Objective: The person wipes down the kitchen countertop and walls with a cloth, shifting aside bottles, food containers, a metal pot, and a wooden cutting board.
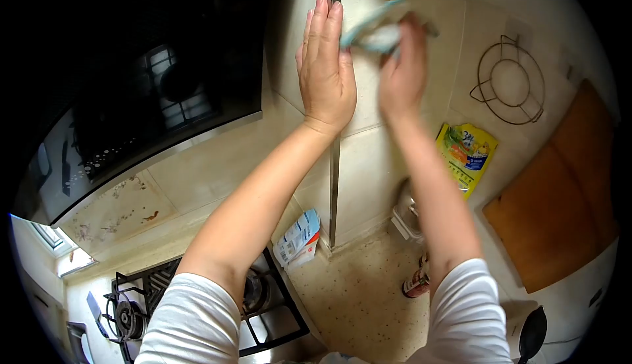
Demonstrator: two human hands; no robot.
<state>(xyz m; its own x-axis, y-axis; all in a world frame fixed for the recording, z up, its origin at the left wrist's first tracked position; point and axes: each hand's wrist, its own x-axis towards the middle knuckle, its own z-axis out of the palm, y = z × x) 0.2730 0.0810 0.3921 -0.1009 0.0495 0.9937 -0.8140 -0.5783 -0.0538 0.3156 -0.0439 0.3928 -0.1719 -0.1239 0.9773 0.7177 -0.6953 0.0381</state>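
Observation:
My left hand (326, 68) is raised against the tiled wall (368, 160), beside a dark vertical metal strip (334, 193). Its fingers are stretched upward and nothing shows in it. To its right, my right hand (403, 74) is blurred by motion and grips a light blue and white cloth (382, 35) at the wall. Part of the cloth lies behind the fingers.
A black range hood (164, 81) hangs at the upper left, above a gas stove (270, 311). On the right are a round wire rack (510, 81), a yellow packet (466, 156) and a wooden board (559, 199). A white-blue packet (297, 239) stands beside the stove.

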